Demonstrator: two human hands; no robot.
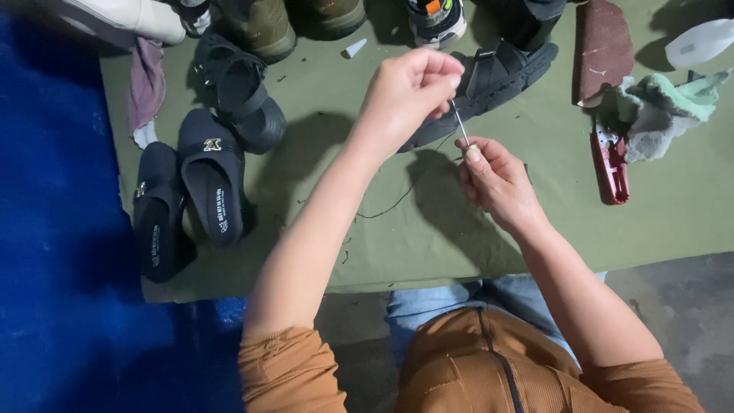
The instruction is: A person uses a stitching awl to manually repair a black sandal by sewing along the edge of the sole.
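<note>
We hold a thin metal needle (pixel 461 127) between our two hands, over the olive-green cloth (pixel 474 229) that covers the work surface. Our left hand (pixel 409 92) is closed into a pinch, thumb and fingertips drawn together at the needle's upper end; whether they grip the shaft itself or the thread there, we cannot tell. Our right hand (pixel 497 183) sits just below, fingers curled and the thumb pressed against the needle's lower end, so it is closed on the needle. A dark thread (pixel 397 200) trails from under the hands and lies loose on the cloth toward our body.

We judge this to be the threading or thread-setting step, with sewing not yet begun: the needle is in the air and touches no shoe. The next move calls for a steady pinch and a fine aim, since the thread is thin and the needle's eye is too small for us to see.

Just beyond the left hand lies a black strapped sandal (pixel 497 73). Farther out to the left side rest a pair of dark slip-on shoes (pixel 187 195) and another black sandal (pixel 241 92). Out past the right hand lie a red-handled tool (pixel 612 164), a crumpled green rag (pixel 657 107) and a brown piece of material (pixel 604 46).
</note>
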